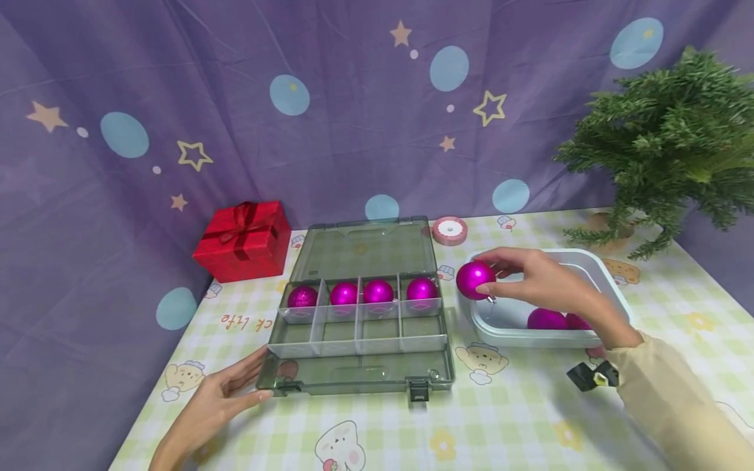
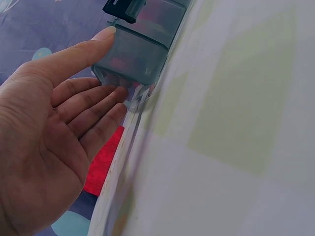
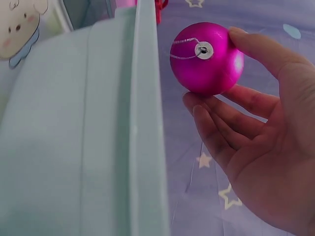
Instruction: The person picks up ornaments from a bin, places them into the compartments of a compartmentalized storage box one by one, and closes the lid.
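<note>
My right hand (image 1: pixel 538 281) pinches a shiny magenta Christmas bauble (image 1: pixel 476 280) between thumb and fingers, above the left rim of a pale plastic tub (image 1: pixel 612 288). The right wrist view shows the bauble's silver cap and string loop (image 3: pixel 204 50). More magenta baubles (image 1: pixel 546 319) lie in the tub. A grey see-through divider box (image 1: pixel 353 376) stands open in the middle, with several baubles (image 1: pixel 377 292) in its back row of compartments, the leftmost one glittery. Fairly straight fingers of my left hand (image 1: pixel 215 399) touch the box's front left corner; its thumb rests near the latch (image 2: pixel 123 9).
A red gift box (image 1: pixel 244 242) with a ribbon sits at the back left. Behind the divider box is a pink ribbon roll (image 1: pixel 450 231). A small artificial tree (image 1: pixel 665 144) stands at the back right. Near my right sleeve lies a black object (image 1: pixel 592 376).
</note>
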A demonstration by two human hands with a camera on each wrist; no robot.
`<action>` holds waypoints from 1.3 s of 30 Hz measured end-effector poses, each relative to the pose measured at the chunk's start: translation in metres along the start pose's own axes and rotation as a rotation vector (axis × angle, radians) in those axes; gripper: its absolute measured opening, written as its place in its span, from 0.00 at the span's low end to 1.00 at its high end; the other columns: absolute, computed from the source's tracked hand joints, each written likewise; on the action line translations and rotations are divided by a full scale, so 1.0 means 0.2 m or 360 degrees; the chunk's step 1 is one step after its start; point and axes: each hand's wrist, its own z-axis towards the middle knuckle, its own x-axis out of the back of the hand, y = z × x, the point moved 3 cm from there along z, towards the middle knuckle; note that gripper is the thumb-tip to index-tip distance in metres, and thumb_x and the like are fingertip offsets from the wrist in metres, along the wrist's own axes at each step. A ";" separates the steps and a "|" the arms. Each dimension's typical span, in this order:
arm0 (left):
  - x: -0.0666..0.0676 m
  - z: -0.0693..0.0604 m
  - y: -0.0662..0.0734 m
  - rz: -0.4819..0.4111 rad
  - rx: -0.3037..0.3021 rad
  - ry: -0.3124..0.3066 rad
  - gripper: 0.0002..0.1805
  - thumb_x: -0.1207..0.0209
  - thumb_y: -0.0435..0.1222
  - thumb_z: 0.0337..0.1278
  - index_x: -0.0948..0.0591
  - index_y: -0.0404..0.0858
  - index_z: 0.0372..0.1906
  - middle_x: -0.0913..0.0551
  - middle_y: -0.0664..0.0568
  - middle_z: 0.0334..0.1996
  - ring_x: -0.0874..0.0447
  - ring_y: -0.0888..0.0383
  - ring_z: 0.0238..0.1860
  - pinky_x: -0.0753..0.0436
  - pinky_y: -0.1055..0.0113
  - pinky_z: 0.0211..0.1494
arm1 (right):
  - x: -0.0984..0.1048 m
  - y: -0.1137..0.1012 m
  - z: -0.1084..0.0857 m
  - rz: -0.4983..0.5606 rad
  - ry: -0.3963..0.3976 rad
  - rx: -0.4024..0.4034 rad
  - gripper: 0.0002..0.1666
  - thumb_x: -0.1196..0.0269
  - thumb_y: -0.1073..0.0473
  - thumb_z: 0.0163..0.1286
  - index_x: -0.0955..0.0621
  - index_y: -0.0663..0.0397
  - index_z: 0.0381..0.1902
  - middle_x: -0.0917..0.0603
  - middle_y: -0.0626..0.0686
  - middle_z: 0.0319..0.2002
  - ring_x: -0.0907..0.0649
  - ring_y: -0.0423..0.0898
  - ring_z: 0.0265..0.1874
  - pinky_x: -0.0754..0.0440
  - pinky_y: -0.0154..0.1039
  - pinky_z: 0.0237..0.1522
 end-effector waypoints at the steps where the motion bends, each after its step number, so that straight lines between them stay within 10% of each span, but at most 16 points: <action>1: 0.00 0.00 0.00 -0.0003 -0.0005 -0.0002 0.42 0.27 0.41 0.61 0.32 0.35 0.77 0.30 0.41 0.73 0.32 0.44 0.70 0.22 0.76 0.60 | -0.01 0.00 0.01 0.0003 -0.0001 0.0021 0.27 0.27 0.58 0.68 0.18 0.59 0.63 0.12 0.50 0.51 0.13 0.47 0.48 0.15 0.52 0.53; 39: 0.00 0.00 0.01 -0.0027 -0.0003 -0.0020 0.42 0.28 0.40 0.62 0.33 0.34 0.77 0.32 0.40 0.74 0.32 0.43 0.70 0.22 0.76 0.60 | -0.33 -0.11 0.21 0.0030 -0.0236 0.0151 0.30 0.25 0.55 0.66 0.18 0.62 0.62 0.14 0.54 0.55 0.15 0.49 0.48 0.13 0.49 0.51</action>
